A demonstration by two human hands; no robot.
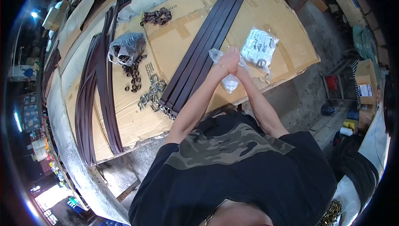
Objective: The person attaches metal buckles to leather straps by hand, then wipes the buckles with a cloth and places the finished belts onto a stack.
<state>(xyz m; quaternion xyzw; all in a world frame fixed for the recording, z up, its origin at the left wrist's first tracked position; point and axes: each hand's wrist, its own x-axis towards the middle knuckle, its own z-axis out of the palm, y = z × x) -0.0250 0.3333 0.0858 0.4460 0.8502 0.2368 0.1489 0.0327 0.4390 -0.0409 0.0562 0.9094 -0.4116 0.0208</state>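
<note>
My left hand and my right hand are pressed together above the cardboard, fingers closed. A crumpled clear plastic bag is caught between them, sticking out on both sides. The fingertips overlap, and I cannot see what the bag contains. Just left of my hands lies a row of long dark brown belt straps, with metal buckles at their near ends. To the right sits a clear packet of white-wrapped pieces, a loose metal buckle on its near edge.
Flattened cardboard covers the table. Left of the straps are a pile of metal buckles, loose dark loops and a plastic bag of loops. Further dark straps lie at the left. A cardboard box stands far right.
</note>
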